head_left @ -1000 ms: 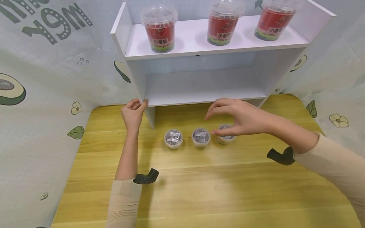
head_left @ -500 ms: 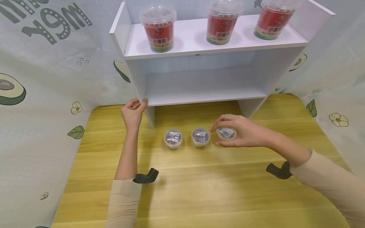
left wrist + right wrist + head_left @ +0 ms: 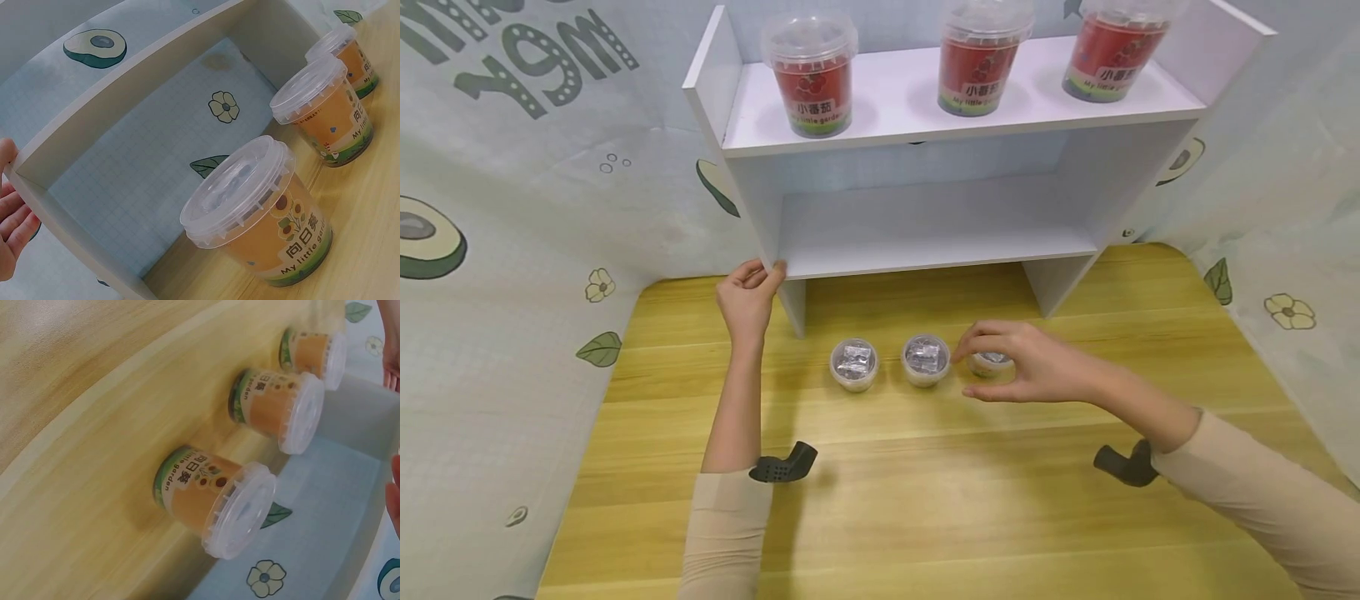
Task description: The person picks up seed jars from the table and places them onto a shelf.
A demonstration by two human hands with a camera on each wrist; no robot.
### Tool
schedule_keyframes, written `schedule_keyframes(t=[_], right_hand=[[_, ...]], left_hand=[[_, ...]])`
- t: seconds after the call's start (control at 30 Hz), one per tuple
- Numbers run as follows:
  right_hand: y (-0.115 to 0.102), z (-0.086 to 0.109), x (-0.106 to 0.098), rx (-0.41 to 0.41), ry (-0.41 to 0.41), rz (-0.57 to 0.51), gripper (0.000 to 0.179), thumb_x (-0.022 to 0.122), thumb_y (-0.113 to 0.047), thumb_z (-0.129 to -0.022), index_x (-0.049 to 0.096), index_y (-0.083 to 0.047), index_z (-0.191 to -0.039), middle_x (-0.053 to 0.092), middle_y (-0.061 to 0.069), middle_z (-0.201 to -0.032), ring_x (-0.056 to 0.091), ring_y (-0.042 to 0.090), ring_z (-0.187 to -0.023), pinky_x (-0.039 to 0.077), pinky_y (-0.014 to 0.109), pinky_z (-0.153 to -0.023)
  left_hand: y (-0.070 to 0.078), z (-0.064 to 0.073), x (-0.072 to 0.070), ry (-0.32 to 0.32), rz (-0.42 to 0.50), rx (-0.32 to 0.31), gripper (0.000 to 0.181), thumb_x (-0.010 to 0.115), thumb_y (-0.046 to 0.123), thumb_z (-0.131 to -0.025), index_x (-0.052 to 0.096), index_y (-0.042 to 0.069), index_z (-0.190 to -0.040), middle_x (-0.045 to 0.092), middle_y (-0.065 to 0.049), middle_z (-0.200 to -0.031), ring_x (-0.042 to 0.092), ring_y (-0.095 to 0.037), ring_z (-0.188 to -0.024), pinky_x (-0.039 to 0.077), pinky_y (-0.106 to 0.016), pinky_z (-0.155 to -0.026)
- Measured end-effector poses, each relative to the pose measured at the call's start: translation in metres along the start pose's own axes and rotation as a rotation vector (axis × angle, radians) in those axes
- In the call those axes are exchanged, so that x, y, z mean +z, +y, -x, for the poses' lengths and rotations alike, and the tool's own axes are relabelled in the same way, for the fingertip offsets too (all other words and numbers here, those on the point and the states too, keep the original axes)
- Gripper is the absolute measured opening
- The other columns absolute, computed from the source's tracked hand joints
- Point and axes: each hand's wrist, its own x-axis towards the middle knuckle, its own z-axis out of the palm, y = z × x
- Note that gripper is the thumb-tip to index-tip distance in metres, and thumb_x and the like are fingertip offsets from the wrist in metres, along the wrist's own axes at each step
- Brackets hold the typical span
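My left hand (image 3: 748, 302) grips the lower left edge of the white shelf unit (image 3: 940, 265), thumb in front and fingers on the outer side. Three lidded tubs stand in a row on the table below: a left tub (image 3: 854, 367), a middle tub (image 3: 926, 362) and a right tub (image 3: 988, 367). Orange sunflower labels and clear lids show on the near tub (image 3: 269, 225) in the left wrist view. My right hand (image 3: 1030, 362) hovers over the right tub with thumb and fingers curved apart, partly hiding it. A gap separates the right fingertips (image 3: 394, 494) from the near tub (image 3: 209, 494).
Three red-labelled tubs, a left one (image 3: 815, 92), a middle one (image 3: 976, 75) and a right one (image 3: 1108, 62), stand on the top board. The board beneath (image 3: 925, 225) is white. A wood-grain table (image 3: 925, 500) spreads in front, with patterned cloth (image 3: 512, 208) around it.
My right hand has come down and toward me, from in front of the shelf to over the right tub. The left hand stays on the shelf edge.
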Motion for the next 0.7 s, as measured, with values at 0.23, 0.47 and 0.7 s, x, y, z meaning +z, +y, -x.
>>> schedule_keyframes(t=[0.23,0.47,0.7], right_hand=[[0.005,0.003,0.001,0.009,0.041,0.041,0.031,0.078,-0.020,-0.073,0.066,-0.017,-0.101,0.060,-0.005,-0.103,0.059,0.012,-0.094,0.051,0.031,-0.076],[0.019,0.008,0.003,0.043,0.043,0.139,0.031,0.078,-0.021,-0.072,0.067,-0.013,-0.100,0.061,0.001,-0.102,0.058,0.019,-0.095,0.051,0.036,-0.074],[0.038,0.014,0.004,0.108,0.025,0.248,0.036,0.079,-0.018,-0.071,0.066,-0.006,-0.102,0.059,0.011,-0.104,0.056,0.027,-0.097,0.050,0.041,-0.074]], left_hand=[[0.000,0.000,0.001,0.012,-0.025,0.015,0.029,0.075,0.020,-0.076,0.071,-0.002,-0.094,0.071,-0.012,-0.087,0.067,-0.006,-0.075,0.051,-0.020,-0.069],[-0.001,0.000,0.001,0.012,-0.012,0.013,0.028,0.075,0.019,-0.076,0.071,-0.003,-0.093,0.071,-0.011,-0.085,0.067,-0.006,-0.074,0.051,-0.021,-0.068],[-0.001,0.000,0.000,0.012,-0.004,0.011,0.027,0.075,0.018,-0.076,0.071,-0.003,-0.092,0.071,0.000,-0.078,0.067,-0.005,-0.073,0.051,-0.020,-0.067]])
